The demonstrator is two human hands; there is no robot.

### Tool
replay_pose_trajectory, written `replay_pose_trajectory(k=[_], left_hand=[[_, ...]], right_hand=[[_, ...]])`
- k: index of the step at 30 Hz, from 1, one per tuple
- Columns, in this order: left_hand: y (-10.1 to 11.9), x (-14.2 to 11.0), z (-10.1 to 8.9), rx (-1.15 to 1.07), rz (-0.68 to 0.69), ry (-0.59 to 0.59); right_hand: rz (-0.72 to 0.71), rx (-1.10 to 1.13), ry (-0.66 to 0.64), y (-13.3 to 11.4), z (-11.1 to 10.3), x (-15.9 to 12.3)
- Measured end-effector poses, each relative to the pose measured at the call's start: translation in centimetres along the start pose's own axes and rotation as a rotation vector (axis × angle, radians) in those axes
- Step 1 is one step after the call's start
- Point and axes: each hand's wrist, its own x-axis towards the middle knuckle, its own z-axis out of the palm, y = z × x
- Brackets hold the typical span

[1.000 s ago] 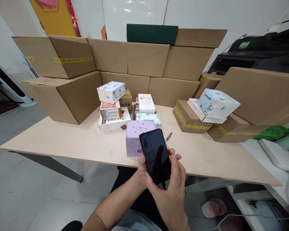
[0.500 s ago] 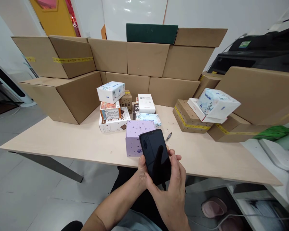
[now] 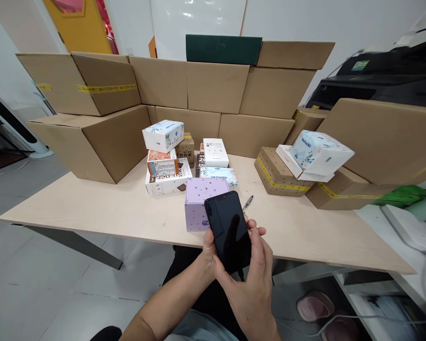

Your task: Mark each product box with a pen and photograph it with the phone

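A black smartphone with a dark, reflective screen is tilted above the table's front edge. My left hand is closed around it, thumb along the left edge and fingertips showing past the right edge. On the lower part of the phone, my right hand has its thumb at the lower left and its fingers along the right side, closed on it. A dark cable hangs at the phone's bottom end. Just behind the phone stands a lilac box, partly covered by it. A pen lies right of that box.
Stacked tissue packs and small cartons stand behind the lilac box. A white box lies beside them. Large cardboard boxes wall the table's left, back and right. On the right, a tissue box rests on smaller brown boxes.
Both hands and the phone have shifted very slightly left. Nothing else has visibly changed.
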Motion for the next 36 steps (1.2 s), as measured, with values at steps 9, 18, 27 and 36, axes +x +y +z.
replay_pose_trajectory(k=[9, 18, 27, 36], left_hand=[[-0.2, -0.1, -0.3, -0.011, 0.001, -0.006], [-0.3, 0.4, -0.7, -0.021, -0.005, -0.021], [-0.3, 0.4, 0.2, -0.006, -0.016, 0.032], [0.2, 1.0, 0.7, 0.157, -0.137, 0.057]], right_hand=[[0.003, 0.015, 0.001, 0.0, -0.1, 0.1], [0.017, 0.0, -0.014, 0.0, -0.1, 0.1], [0.043, -0.008, -0.041, 0.5, -0.2, 0.0], [0.225, 0.01, 0.001, 3.9, -2.0, 0.4]])
